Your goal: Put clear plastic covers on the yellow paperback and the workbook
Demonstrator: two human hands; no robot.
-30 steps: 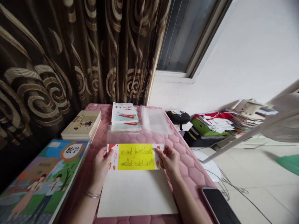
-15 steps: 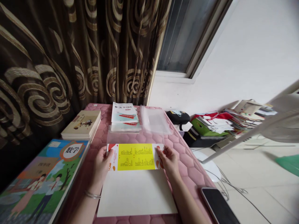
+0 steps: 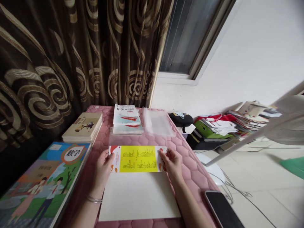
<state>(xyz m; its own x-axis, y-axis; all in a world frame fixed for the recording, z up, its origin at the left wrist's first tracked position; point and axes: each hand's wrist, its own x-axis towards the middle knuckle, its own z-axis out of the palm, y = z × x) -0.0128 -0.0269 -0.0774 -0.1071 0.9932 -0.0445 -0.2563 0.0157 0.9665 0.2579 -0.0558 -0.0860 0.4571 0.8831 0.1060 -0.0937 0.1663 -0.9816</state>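
**Card pinned at both ends**

Right of the maths textbook (image 3: 45,186), the left hand (image 3: 102,169) and right hand (image 3: 172,164) meet a yellow-and-white printed card (image 3: 137,159) on a white board (image 3: 139,196). Their fingers (image 3: 161,154) sit close together on its ends, grip or press unclear; even contact keeps it square. A phone (image 3: 222,210) lies farther right.

A long printed card (image 3: 137,159) lies flat and crosswise; its centre is bright yellow with columns of small text; its white ends carry red-orange marks; it rests on a white board (image 3: 140,196).
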